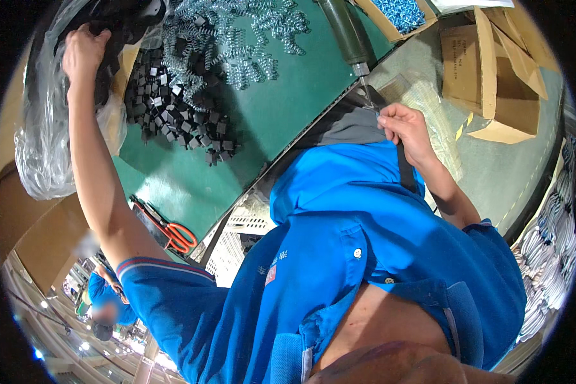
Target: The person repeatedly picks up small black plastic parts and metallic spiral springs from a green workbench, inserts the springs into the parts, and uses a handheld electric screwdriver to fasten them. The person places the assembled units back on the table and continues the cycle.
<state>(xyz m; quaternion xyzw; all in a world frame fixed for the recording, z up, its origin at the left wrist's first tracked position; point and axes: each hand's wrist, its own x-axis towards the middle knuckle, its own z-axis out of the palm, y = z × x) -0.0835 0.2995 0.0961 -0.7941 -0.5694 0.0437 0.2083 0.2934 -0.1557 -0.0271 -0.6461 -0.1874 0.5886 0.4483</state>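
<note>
My left hand [83, 51] reaches far up to the left into a clear plastic bag [41, 147], and its fingers curl into a dark mass of black parts [112, 29] inside it. My right hand [406, 131] is at the edge of the green mat [269, 115], its fingertips pinched together just under the bit of a hanging dark green power screwdriver [349, 35]. What the fingertips pinch is too small to see. A pile of small black square parts [173, 109] lies on the mat beside a heap of metal coil springs [237, 38].
Orange-handled scissors [169, 230] lie at the mat's near edge. A white slotted crate [240, 240] sits below the bench. Open cardboard boxes [493, 77] stand on the right, and a box of bluish springs [400, 16] at the top. My blue shirt [365, 256] fills the lower middle.
</note>
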